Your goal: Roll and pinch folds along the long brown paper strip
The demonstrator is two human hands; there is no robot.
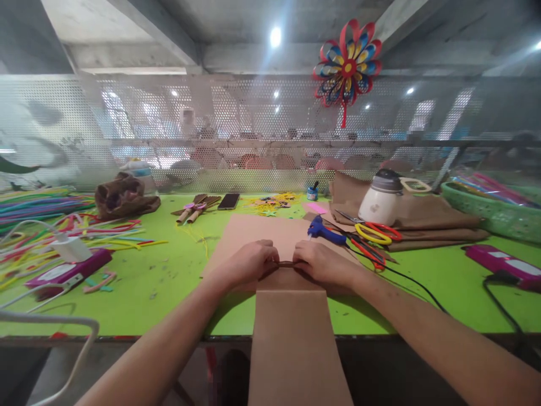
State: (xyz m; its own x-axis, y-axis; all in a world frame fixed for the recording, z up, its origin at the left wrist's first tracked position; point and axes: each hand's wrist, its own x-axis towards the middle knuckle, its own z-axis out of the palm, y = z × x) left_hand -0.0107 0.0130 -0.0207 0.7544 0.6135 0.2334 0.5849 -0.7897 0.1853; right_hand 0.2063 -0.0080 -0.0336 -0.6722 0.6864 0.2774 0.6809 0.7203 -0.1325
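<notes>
Near the worktop's (177, 304) front edge, your left hand (251, 262) is pinching the strip (296, 344), and your right hand (320, 261) is pinching it farther along the same dark fold (287, 264); the fingers of both look clamped on it. The strip is resting partly on a tan sheet (245, 234) and hanging over the edge toward you, so it could be creasing crookedly if that weight is pulling or one pinch is slackening. Leftmost, tubes (46, 210) and a purple power strip (70, 270) are cluttering the worktop; a phone (229, 201) is lying beyond the sheet. Beside your right hand, a glue gun (326, 232) is trailing a cord (404, 276) that could be catching your forearm (406, 304). Scissors (374, 234), a bottle (380, 202) and a basket (486, 211) are crowding that side.
</notes>
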